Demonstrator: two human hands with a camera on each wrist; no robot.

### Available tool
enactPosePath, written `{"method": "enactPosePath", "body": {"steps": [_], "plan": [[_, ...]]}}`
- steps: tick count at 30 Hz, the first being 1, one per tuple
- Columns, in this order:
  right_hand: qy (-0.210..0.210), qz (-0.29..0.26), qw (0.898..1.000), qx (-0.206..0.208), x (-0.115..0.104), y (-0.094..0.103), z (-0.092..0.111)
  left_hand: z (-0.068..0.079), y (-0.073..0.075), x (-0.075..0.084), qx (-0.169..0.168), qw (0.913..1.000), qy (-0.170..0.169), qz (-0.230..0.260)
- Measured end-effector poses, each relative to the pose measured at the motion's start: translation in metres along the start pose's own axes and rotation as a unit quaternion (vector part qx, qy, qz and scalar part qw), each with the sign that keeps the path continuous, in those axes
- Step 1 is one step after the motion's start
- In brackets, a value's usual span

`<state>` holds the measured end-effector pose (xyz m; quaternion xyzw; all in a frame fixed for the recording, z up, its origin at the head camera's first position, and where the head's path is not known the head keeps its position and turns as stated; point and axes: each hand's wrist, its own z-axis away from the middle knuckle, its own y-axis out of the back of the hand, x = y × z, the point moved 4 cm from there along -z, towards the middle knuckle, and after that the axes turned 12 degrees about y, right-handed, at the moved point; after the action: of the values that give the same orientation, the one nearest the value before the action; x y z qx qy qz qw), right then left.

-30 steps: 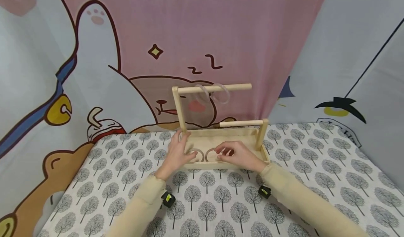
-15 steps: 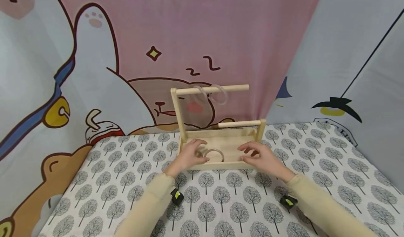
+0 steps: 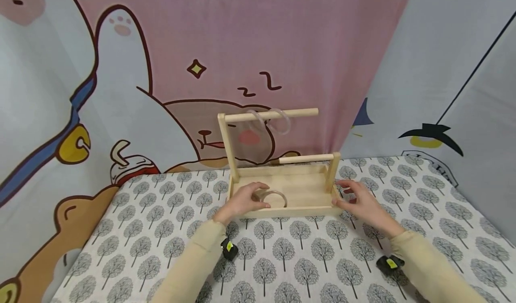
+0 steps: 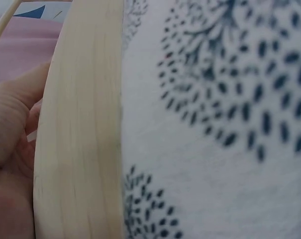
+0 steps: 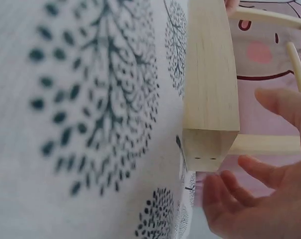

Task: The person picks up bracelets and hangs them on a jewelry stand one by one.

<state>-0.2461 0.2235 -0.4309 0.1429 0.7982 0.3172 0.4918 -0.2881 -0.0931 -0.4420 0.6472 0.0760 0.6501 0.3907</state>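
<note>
A pale wooden tray [image 3: 298,211] with two upright posts stands on the tablecloth. My left hand [image 3: 243,200] is at its front left, with fingers inside and thumb by the front wall. Just beside its fingertips, a clear ring [image 3: 285,199] stands in the tray. Whether those fingers pinch a ring is hidden. My right hand [image 3: 363,203] is around the tray's front right corner, fingers apart and gently bent, thumb close to the wall. In the right wrist view, the right fingers [image 5: 262,172] are spread beside the tray's end [image 5: 205,147], holding nothing.
Two clear rings [image 3: 287,126] hang on the upper wooden bar [image 3: 304,112], fixed to the left post [image 3: 227,146]. A lower bar [image 3: 308,158] extends left from the right post [image 3: 332,173]. A printed curtain [image 3: 322,47] hangs behind the table.
My right hand has moved right, away from the rings in the tray to its right corner. My left hand has moved right from the left post to the ring near the front wall.
</note>
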Motion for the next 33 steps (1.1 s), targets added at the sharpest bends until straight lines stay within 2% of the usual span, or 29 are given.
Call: {"method": "enactPosePath", "body": {"steps": [3, 7, 12, 15, 18, 21, 24, 29, 33], "plan": [[0.008, -0.03, 0.999, -0.042, 0.003, -0.005, 0.0, -0.001, -0.002, 0.001, -0.009, 0.9999, -0.005, -0.001], [0.017, -0.075, 0.993, -0.085, 0.008, -0.012, -0.001, -0.005, -0.002, 0.001, -0.015, 0.999, -0.034, -0.026], [0.017, -0.114, 0.988, -0.101, 0.012, -0.019, -0.005, -0.009, 0.002, -0.003, -0.008, 0.9925, -0.064, -0.104], [0.038, -0.125, 0.985, -0.108, 0.013, -0.023, -0.008, -0.012, 0.005, -0.007, -0.013, 0.9895, -0.059, -0.132], [0.045, -0.145, 0.982, -0.114, 0.014, -0.025, -0.008, -0.014, 0.005, -0.009, -0.029, 0.9894, -0.048, -0.134], [0.025, -0.16, 0.98, -0.119, 0.017, -0.024, -0.007, -0.016, 0.005, -0.011, -0.041, 0.9879, -0.041, -0.144], [-0.005, -0.149, 0.982, -0.117, 0.019, -0.022, -0.007, -0.019, 0.003, -0.011, -0.046, 0.9858, -0.039, -0.157], [-0.042, -0.142, 0.983, -0.109, 0.017, -0.017, -0.006, -0.023, -0.001, -0.012, -0.034, 0.9844, -0.041, -0.168], [-0.048, -0.14, 0.983, -0.106, 0.017, -0.018, -0.007, -0.024, -0.002, -0.012, -0.021, 0.9844, -0.035, -0.171]]}}
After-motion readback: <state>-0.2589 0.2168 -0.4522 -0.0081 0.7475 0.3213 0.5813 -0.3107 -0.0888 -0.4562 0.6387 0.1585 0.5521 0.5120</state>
